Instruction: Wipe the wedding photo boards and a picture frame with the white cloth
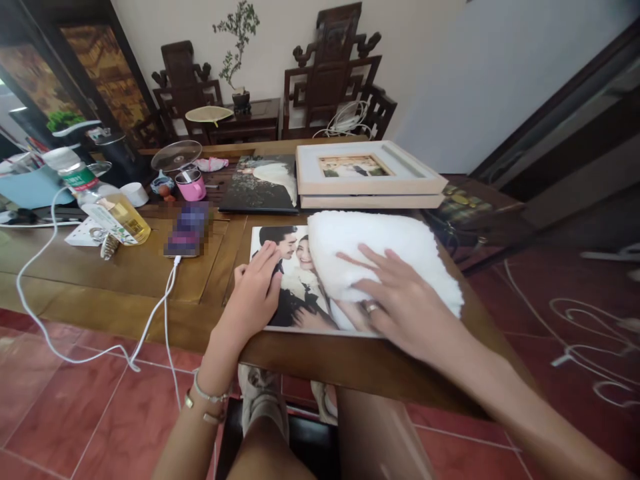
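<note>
Open-grip right hand (395, 303) lay flat on the towel (380, 240), which stretched crosswise over the photo (300, 293), while the left hand (253, 297), also open, pressed the photo's left edge.

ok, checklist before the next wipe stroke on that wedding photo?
1. Photo steadied: left hand rests flat on the photo at its left edge: ok.
2. Cloth contact: right hand lies flat on the white cloth, which lies on the photo: ok.
3. Support: the photo lies on the table, close to the near rim, with no overhang seen: ok.
4. Room ahead: the stacked frame sits right behind the cloth: not ok for a long push.
5. Cloth underside clean: hidden: cannot tell.
6. The white cable is clear of both hands: ok.
</note>
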`<state>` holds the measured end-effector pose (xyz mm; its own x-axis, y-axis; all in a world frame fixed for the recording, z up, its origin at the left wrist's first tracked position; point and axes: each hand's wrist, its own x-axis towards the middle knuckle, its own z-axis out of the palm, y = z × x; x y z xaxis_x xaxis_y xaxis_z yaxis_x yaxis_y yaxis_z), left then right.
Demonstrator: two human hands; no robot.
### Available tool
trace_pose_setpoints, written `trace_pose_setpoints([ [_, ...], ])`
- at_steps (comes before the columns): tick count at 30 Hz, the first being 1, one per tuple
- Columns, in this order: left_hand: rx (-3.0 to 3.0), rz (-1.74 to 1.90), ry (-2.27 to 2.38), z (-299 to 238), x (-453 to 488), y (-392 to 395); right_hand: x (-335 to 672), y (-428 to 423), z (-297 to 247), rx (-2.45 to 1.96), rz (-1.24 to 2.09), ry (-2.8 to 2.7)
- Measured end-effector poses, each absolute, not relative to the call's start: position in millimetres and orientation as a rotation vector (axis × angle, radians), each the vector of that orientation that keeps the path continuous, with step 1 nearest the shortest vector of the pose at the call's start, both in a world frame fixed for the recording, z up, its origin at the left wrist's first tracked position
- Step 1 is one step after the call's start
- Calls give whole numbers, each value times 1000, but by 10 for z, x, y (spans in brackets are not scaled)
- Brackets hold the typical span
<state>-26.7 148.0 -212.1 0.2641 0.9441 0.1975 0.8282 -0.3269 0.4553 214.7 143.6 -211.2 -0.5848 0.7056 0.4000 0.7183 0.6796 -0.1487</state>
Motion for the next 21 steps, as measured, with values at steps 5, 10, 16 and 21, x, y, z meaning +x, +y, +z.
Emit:
trace_pose_setpoints([
  [5,2273,607,1629,-2101,-250,1502,1875,932,-2131,-927,45,-2456],
  [10,2276,611,1628,-2081,-246,1474,1983,887,-2019,-896,133,-2544],
  [16,2275,637,1642,-2120,-254,1461,2236,1600,-2033,-1106,-28,-2517],
  [21,2284,656,1627,-2185,-222,1490,2027,1779,-2070,-1295,-116,-2509],
])
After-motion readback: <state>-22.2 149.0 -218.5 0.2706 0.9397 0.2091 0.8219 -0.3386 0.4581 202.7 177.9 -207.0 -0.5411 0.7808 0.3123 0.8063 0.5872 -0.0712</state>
